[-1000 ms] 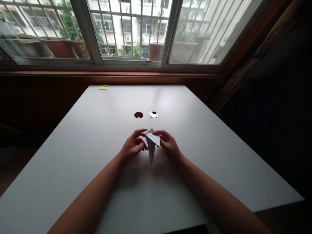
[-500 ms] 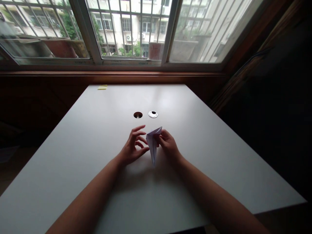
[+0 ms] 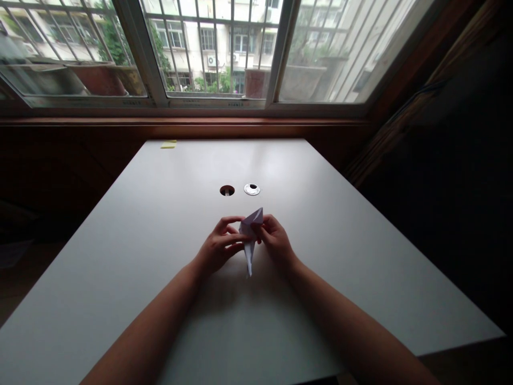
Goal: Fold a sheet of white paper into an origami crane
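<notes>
A piece of pale lilac-white folded paper [image 3: 255,216] is held above the table, its wide pointed flap upward and a narrow tapering end hanging down toward me. My right hand [image 3: 277,240] pinches it from the right, thumb across the front near the middle. My left hand [image 3: 217,245] grips it from the left, with bent fingers on its edge and front. The fingers hide part of the folds between them.
The white table [image 3: 120,256] has a round cable hole [image 3: 227,191] and a silver grommet [image 3: 252,189] beyond my hands. A yellow sticky note [image 3: 169,144] lies at the far left edge. A barred window [image 3: 212,53] rises behind.
My left hand has closed in from spread fingers beside the paper to contact with it. The folded paper has turned slightly, its lower tip shifting left and toward me.
</notes>
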Motion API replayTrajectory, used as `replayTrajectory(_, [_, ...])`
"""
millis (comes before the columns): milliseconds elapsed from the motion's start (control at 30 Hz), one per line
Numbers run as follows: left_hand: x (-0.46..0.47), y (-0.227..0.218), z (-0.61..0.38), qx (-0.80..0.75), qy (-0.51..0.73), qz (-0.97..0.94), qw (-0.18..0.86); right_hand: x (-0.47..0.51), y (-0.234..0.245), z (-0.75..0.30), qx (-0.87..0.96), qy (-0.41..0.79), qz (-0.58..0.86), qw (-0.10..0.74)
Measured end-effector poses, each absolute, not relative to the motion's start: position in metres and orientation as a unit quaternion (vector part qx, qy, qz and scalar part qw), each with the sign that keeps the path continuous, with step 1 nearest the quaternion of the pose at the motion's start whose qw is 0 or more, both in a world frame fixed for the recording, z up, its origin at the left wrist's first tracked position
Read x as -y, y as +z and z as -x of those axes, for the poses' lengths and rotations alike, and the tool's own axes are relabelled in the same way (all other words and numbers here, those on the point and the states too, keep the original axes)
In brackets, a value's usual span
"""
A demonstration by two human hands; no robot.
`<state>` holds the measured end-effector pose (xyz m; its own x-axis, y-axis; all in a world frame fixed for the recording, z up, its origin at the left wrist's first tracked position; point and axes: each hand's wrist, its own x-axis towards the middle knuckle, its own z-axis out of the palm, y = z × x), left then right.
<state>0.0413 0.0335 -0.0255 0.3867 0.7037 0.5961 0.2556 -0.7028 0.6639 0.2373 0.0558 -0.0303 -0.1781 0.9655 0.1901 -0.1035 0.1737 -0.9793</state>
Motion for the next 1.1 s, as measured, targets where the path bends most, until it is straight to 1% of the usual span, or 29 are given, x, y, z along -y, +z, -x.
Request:
replayTrajectory(200, [-0.033,-0.021,-0.04,-0.307,0.477,-0.784,0.253,-0.055,-0.031,-0.237,0.562,0.521,0.38,0.518])
replayTrajectory(467, [-0.03,-0.02,-0.038,-0.336,0.486,-0.775,0.226,-0.048,-0.035,-0.235,0.586,0.5,0.368,0.521])
replayTrajectory(733, [-0.026,-0.014,-0.039,-0.344,0.503,-0.761,0.223,-0.043,-0.032,-0.234,0.608,0.47,0.358,0.53])
replayTrajectory(867, [-0.025,-0.015,-0.041,-0.352,0.519,-0.734,0.26,-0.039,-0.028,-0.234,0.62,0.459,0.343,0.536])
replayTrajectory(1100, [-0.024,-0.011,-0.044,-0.358,0.534,-0.669,0.374,-0.036,-0.03,-0.235,0.648,0.422,0.333,0.539])
